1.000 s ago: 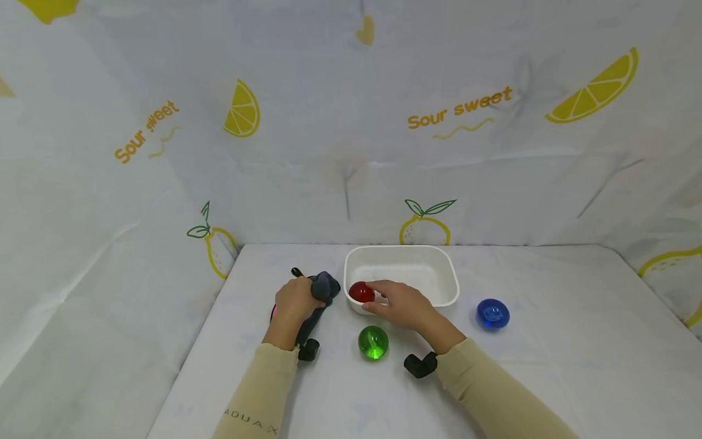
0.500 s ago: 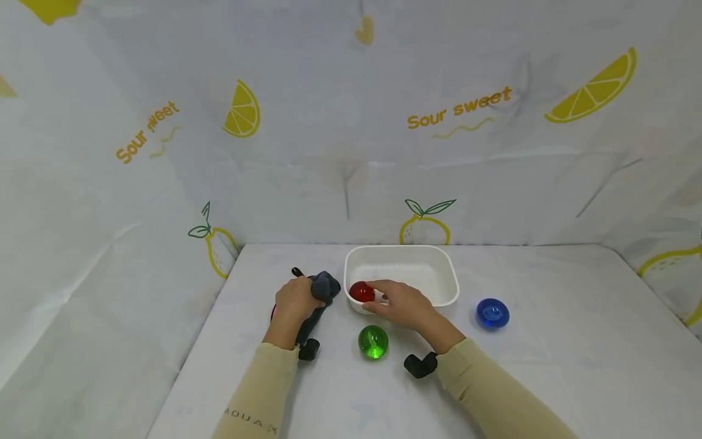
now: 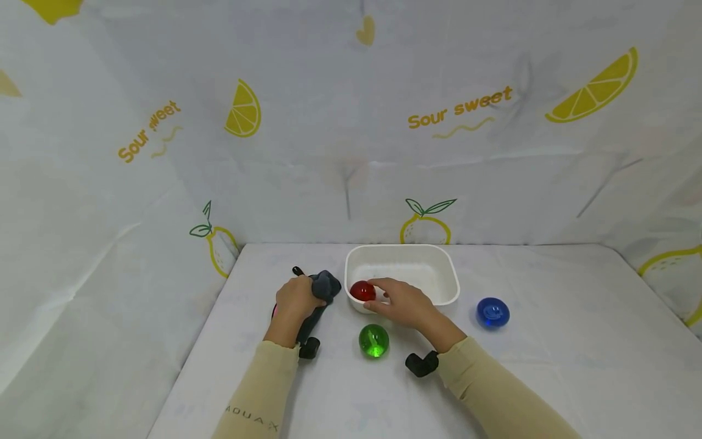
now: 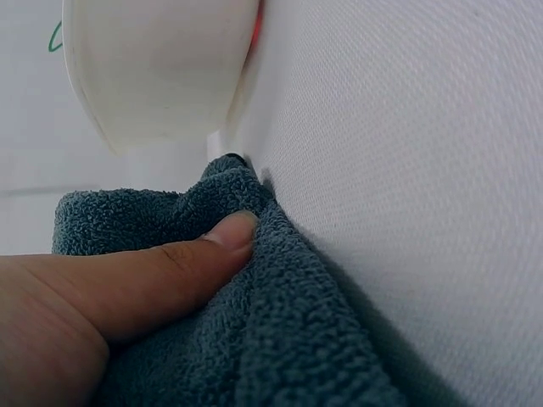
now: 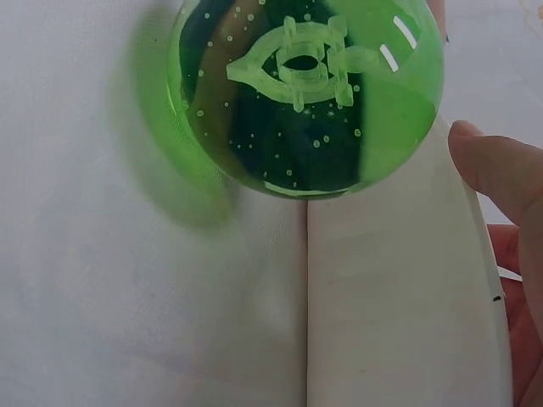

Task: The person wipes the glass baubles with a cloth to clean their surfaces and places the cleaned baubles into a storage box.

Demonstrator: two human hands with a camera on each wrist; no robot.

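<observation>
My left hand (image 3: 296, 305) grips a bunched dark blue-grey towel (image 3: 326, 286) on the table, left of a white plastic tub (image 3: 403, 249). In the left wrist view the thumb presses into the terry cloth (image 4: 305, 322). My right hand (image 3: 403, 302) reaches over the tub's near left corner, thumb and forefinger curved round a red glass ball (image 3: 361, 291) inside it. In the right wrist view the thumb is by the tub's rim and most of the fingers are hidden. A clear green ball (image 3: 374, 341) rests on the table between my forearms.
Right of the tub a blue glass ball (image 3: 493, 313) sits on the white-covered table (image 3: 576, 366). Behind it rises a white cloth backdrop (image 3: 329, 122) printed with lemons. A thin black tip (image 3: 297, 271) sticks out beyond my left hand. Black wrist-camera mounts (image 3: 421, 364) hang by the sleeves.
</observation>
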